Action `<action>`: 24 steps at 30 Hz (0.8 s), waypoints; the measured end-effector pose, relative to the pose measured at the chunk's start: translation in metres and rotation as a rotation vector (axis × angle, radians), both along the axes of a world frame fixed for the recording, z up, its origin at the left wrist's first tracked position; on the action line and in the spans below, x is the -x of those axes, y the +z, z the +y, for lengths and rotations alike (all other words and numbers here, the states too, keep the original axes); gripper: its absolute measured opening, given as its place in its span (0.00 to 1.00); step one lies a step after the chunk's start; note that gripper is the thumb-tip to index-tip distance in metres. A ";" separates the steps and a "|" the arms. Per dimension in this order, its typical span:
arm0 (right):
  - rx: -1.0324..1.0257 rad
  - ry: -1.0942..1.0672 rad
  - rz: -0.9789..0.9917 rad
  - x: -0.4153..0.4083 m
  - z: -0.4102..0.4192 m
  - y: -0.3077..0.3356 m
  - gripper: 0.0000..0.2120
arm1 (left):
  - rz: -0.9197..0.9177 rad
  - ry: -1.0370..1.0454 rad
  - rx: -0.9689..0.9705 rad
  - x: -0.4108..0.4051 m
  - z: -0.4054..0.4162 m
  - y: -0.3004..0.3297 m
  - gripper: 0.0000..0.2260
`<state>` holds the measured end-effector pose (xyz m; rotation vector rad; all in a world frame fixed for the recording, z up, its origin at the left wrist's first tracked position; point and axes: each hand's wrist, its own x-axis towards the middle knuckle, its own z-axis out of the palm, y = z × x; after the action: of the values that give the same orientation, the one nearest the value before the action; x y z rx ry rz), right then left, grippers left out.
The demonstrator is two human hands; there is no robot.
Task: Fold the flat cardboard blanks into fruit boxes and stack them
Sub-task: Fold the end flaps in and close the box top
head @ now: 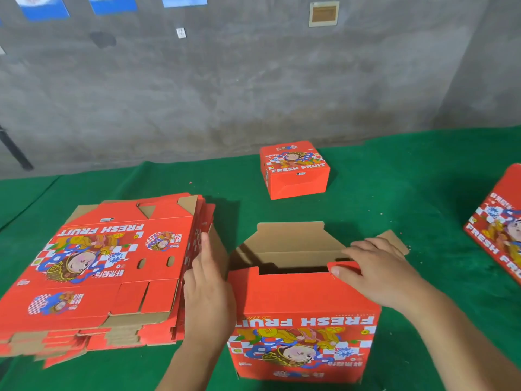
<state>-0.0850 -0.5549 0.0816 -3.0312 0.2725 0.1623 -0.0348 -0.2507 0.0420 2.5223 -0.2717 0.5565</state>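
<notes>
A half-formed red fruit box [303, 328] stands open-topped in front of me, its printed side facing me and brown flaps raised at the back. My left hand [207, 289] lies flat with straight fingers against the box's left side flap. My right hand [377, 270] pinches a small red tab at the right of the box's top front edge. A stack of flat printed blanks [95, 266] lies to the left. One finished closed box [294, 169] sits farther back on the table.
The table is covered with green felt [394, 193]. Another red box or blank [499, 227] leans in at the right edge, partly cut off. A grey concrete wall rises behind the table, and a dark leg stands at far left.
</notes>
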 end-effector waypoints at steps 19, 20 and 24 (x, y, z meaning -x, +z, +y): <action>-0.409 -0.116 -0.882 0.016 0.035 -0.048 0.40 | 0.025 -0.442 0.012 -0.029 -0.004 0.023 0.09; -0.438 -0.073 -0.880 0.018 0.037 -0.050 0.39 | 0.030 -0.439 0.011 -0.037 -0.006 0.027 0.09; -0.482 0.013 -0.828 0.023 0.037 -0.052 0.37 | -0.053 -0.543 -0.168 -0.058 -0.019 0.025 0.12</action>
<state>-0.1082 -0.5176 0.0296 -2.3602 0.1109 -0.8667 0.0234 -0.2695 0.0668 2.4380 -1.0194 0.3900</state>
